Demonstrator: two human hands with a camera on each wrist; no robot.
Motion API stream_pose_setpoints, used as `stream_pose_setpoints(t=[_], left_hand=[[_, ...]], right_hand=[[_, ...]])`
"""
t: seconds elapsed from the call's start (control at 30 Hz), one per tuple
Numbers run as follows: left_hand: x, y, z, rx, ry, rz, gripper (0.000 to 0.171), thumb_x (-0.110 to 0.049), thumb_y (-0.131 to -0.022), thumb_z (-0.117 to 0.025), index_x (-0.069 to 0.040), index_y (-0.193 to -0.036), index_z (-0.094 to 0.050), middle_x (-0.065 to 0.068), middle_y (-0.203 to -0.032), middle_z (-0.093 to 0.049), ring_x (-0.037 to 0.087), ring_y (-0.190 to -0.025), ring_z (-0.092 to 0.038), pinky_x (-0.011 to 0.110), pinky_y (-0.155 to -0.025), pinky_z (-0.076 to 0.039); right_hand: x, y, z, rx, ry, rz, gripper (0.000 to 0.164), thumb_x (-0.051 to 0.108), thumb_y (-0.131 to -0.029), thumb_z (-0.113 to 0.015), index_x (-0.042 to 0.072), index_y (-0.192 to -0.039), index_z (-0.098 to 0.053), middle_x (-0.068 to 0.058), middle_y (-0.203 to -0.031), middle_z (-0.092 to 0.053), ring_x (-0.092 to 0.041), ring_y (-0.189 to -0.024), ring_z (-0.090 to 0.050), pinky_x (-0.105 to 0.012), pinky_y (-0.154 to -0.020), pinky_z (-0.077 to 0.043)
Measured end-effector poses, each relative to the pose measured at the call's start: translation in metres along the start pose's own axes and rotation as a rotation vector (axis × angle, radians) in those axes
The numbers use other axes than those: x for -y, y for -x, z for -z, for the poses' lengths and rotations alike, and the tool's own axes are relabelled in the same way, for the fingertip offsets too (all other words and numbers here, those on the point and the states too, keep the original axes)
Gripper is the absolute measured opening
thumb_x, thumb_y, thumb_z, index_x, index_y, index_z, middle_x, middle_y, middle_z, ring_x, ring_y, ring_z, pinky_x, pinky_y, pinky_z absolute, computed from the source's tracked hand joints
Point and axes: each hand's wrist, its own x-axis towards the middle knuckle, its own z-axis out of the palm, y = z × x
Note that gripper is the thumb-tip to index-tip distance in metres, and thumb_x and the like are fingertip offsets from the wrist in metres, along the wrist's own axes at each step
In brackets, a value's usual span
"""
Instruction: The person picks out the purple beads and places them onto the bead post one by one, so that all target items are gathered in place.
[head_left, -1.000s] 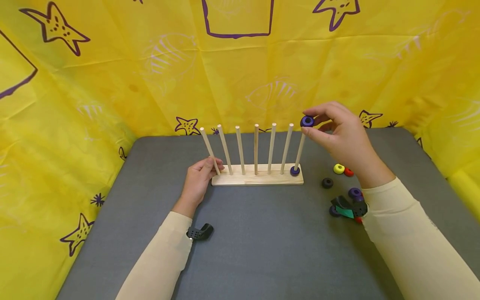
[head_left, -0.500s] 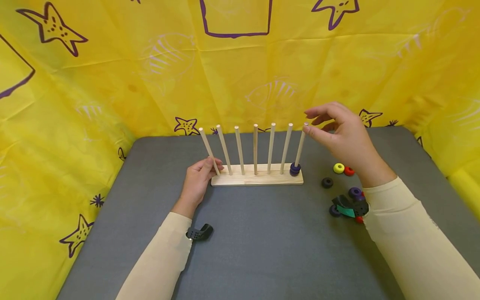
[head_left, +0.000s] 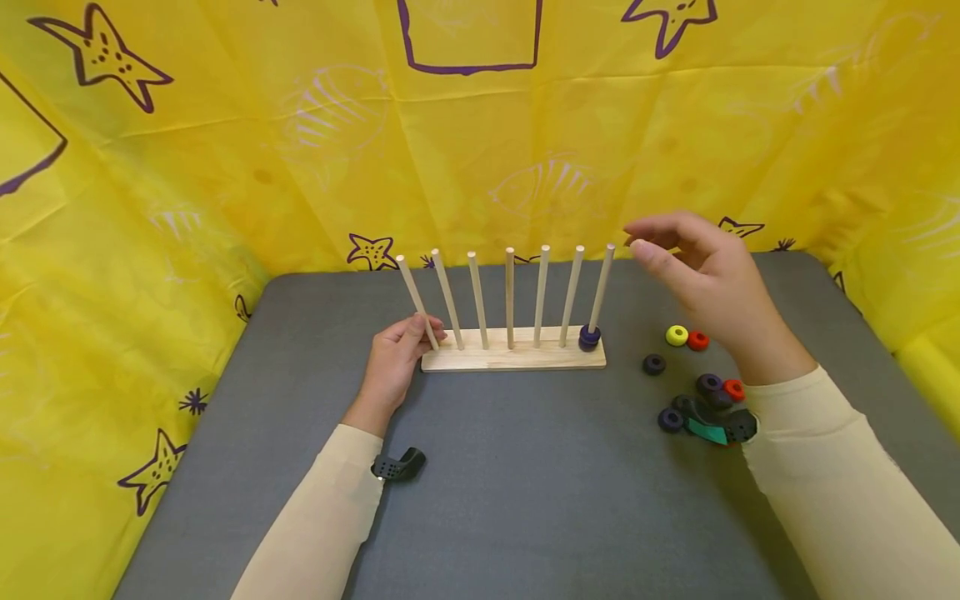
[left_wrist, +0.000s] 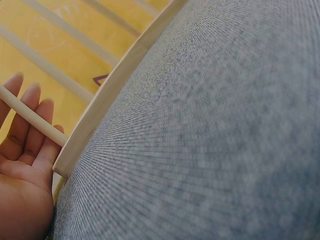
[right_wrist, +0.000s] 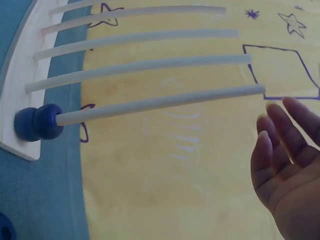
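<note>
A wooden peg stand point(head_left: 517, 358) with several upright dowels stands on the grey table. My left hand point(head_left: 397, 354) holds it at the leftmost dowel point(left_wrist: 35, 117), with the thumb on the near side and the fingers behind. Two dark blue rings point(right_wrist: 37, 122) are stacked at the foot of the rightmost dowel point(head_left: 602, 287). Beside the top of that dowel, my right hand point(head_left: 708, 275) is raised with nothing between its loosely bent fingers. In the right wrist view, its fingertips point(right_wrist: 264, 140) are a short way from the dowel's end.
Right of the stand lie a yellow ring point(head_left: 677, 336), a red ring point(head_left: 698, 340) and a dark grey ring point(head_left: 654, 364). More blue and red rings point(head_left: 670, 419) cluster nearer, partly hidden by the right wrist strap point(head_left: 708, 429). Yellow patterned cloth point(head_left: 465, 150) hangs behind the table.
The right hand let go of a blue ring, which dropped down the rightmost dowel onto the other one. That hand then moved off to the right. The left hand stayed put.
</note>
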Motion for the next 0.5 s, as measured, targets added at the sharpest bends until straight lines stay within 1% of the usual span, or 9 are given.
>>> stream_pose_setpoints(t=[0.1, 0.2, 0.27, 0.33, 0.43, 0.5], left_hand=[[0.0, 0.0, 0.0, 0.0, 0.001, 0.004, 0.046, -0.029, -0.116, -0.056, 0.014, -0.12, -0.071, 0.025, -0.112, -0.073, 0.03, -0.112, -0.072, 0.036, -0.1, -0.057], [0.0, 0.0, 0.0, 0.0, -0.006, 0.006, 0.047, -0.03, -0.116, -0.056, 0.014, -0.12, -0.071, 0.025, -0.112, -0.073, 0.03, -0.113, -0.072, 0.036, -0.1, -0.057], [0.0, 0.0, 0.0, -0.001, -0.009, 0.007, 0.046, -0.03, -0.116, -0.056, 0.013, -0.12, -0.071, 0.024, -0.112, -0.073, 0.032, -0.114, -0.072, 0.036, -0.1, -0.057], [-0.001, 0.0, 0.0, -0.003, -0.011, 0.007, 0.046, -0.03, -0.116, -0.056, 0.013, -0.12, -0.072, 0.023, -0.112, -0.073, 0.035, -0.115, -0.071, 0.036, -0.1, -0.057], [0.001, 0.0, 0.0, -0.005, -0.008, 0.005, 0.045, -0.03, -0.116, -0.057, 0.012, -0.119, -0.072, 0.022, -0.11, -0.074, 0.038, -0.116, -0.07, 0.037, -0.101, -0.057], [0.001, 0.0, 0.0, -0.008, -0.007, 0.003, 0.044, -0.03, -0.116, -0.058, 0.012, -0.118, -0.072, 0.021, -0.109, -0.074, 0.038, -0.115, -0.07, 0.037, -0.101, -0.057]], right_hand=[[-0.004, 0.005, 0.003, 0.008, -0.063, 0.01, 0.024, 0.012, -0.113, -0.063, 0.005, -0.133, -0.075, -0.006, -0.123, -0.073, -0.023, -0.108, -0.066, -0.024, -0.09, -0.052], [-0.011, 0.01, 0.005, 0.015, -0.175, 0.028, 0.027, 0.012, -0.116, -0.055, 0.0, -0.131, -0.075, -0.014, -0.123, -0.073, -0.027, -0.107, -0.065, -0.027, -0.089, -0.052], [-0.019, 0.014, 0.006, 0.033, -0.268, 0.053, 0.034, 0.019, -0.117, -0.052, -0.005, -0.132, -0.073, -0.02, -0.124, -0.072, -0.029, -0.108, -0.064, -0.029, -0.089, -0.052], [-0.028, 0.018, 0.008, 0.063, -0.381, 0.08, 0.045, 0.029, -0.118, -0.052, -0.009, -0.133, -0.07, -0.022, -0.125, -0.072, -0.03, -0.109, -0.063, -0.03, -0.09, -0.051], [-0.041, 0.023, 0.01, 0.116, -0.504, 0.11, 0.062, 0.044, -0.116, -0.053, -0.013, -0.135, -0.065, -0.02, -0.127, -0.071, -0.029, -0.112, -0.063, -0.031, -0.09, -0.051], [-0.049, 0.028, 0.012, 0.142, -0.552, 0.116, 0.066, 0.047, -0.115, -0.053, -0.015, -0.137, -0.063, -0.02, -0.127, -0.071, -0.028, -0.114, -0.063, -0.031, -0.091, -0.051]])
